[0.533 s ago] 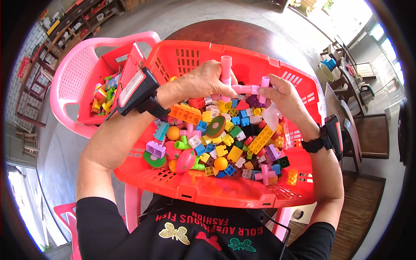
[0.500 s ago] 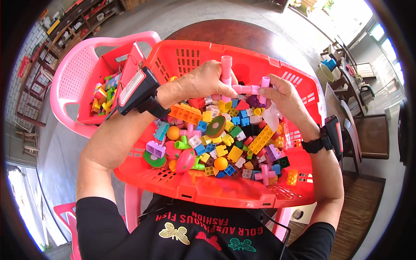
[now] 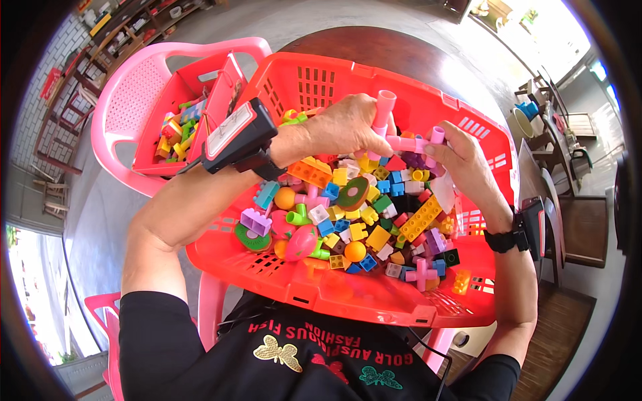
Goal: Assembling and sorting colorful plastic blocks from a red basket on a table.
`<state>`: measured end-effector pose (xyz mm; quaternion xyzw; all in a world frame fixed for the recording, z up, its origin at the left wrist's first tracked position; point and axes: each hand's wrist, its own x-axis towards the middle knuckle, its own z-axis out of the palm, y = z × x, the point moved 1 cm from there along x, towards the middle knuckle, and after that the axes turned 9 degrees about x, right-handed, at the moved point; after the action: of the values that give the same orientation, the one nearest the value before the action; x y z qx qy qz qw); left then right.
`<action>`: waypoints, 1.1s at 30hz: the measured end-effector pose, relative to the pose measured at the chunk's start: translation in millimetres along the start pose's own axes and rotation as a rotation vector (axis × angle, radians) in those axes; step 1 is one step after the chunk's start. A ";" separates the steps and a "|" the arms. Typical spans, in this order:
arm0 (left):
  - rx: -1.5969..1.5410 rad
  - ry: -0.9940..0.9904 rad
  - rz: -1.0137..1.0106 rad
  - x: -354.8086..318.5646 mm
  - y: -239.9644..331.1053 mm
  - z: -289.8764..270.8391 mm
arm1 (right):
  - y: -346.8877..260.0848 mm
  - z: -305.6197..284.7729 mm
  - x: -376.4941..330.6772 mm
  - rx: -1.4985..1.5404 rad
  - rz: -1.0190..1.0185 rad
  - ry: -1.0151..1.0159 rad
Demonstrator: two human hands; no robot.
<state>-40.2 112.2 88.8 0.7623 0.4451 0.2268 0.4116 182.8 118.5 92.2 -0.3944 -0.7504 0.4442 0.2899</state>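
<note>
Over the far side of a red plastic basket [image 3: 361, 301], both hands grip pink toy pipe pieces. My left hand [image 3: 344, 130] is closed round an upright pink pipe [image 3: 386, 103], whose open top sticks up past the thumb. My right hand [image 3: 461, 152] pinches a lilac pipe connector [image 3: 437, 136] between thumb and fingers. A short horizontal length spans from the connector to the left thumb; whether every joint is fully seated is hidden by the fingers. Beneath the hands lie building blocks, among them a long yellow block [image 3: 420, 218] and an orange block [image 3: 309, 172].
A pink chair [image 3: 124, 100] at the left carries a red box [image 3: 224, 100] with more blocks. Beyond the basket is a dark round table [image 3: 374, 43]. Also in the basket lie a toy kiwi half [image 3: 352, 194], an orange ball [image 3: 355, 251] and a pink cross-shaped connector [image 3: 421, 274].
The whole view has shifted, so basket and hands appear farther right. Both hands keep their grip, and the upright pipe now leans a little to the right.
</note>
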 end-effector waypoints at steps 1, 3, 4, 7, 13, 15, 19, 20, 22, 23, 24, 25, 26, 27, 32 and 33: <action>0.016 -0.006 -0.002 -1.1 0.7 -0.3 | -0.8 0.7 -0.4 0.005 -0.005 -0.010; 0.024 0.016 0.001 -2.8 1.9 -0.4 | -4.8 0.6 -1.0 0.048 0.016 -0.017; 0.027 0.011 0.019 -3.3 3.1 0.4 | -3.6 -0.6 -1.8 0.050 0.016 -0.010; 0.020 -0.009 0.037 -3.0 3.2 2.0 | 0.0 -1.8 -5.0 0.050 0.071 -0.004; -0.055 -0.038 -0.005 2.5 -8.4 4.8 | 14.0 2.3 1.5 0.128 0.038 -0.002; -0.027 -0.042 0.023 6.7 -13.4 -1.4 | 22.1 6.9 9.5 0.135 0.031 -0.011; -0.024 -0.077 -0.075 8.2 -9.4 -1.9 | 31.9 -1.3 18.9 0.039 -0.026 -0.086; -0.019 -0.102 -0.053 7.3 -6.3 -1.3 | 33.1 -3.4 17.7 0.017 -0.054 -0.085; -0.012 -0.126 -0.034 6.8 -12.3 -1.4 | 31.0 -8.2 14.9 -0.020 -0.057 -0.071; 0.093 -0.111 0.041 10.2 -22.3 0.2 | 31.0 -10.4 14.1 -0.060 -0.065 -0.061; 0.199 -0.094 0.117 12.0 -25.5 -0.4 | 34.7 -16.9 15.1 -0.069 -0.040 -0.049; 0.199 -0.100 0.117 13.7 -29.5 -3.3 | 37.0 -22.1 16.8 -0.066 -0.037 -0.045; 0.275 -0.075 0.062 15.2 -34.3 -6.8 | 39.1 -27.6 19.1 -0.100 -0.031 0.019; 0.346 -0.055 0.011 16.2 -35.4 -6.1 | 43.9 -34.9 19.0 -0.136 -0.017 0.085; 0.647 0.010 0.007 15.8 -42.0 -13.7 | 50.0 -39.8 24.8 -0.147 -0.121 0.164; 0.657 0.016 -0.010 14.2 -38.9 -14.3 | 50.4 -37.1 26.2 -0.135 -0.134 0.154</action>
<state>-62.5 140.9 64.2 0.8503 0.5013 0.0750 0.1413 215.0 171.8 65.6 -0.3950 -0.7786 0.3408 0.3487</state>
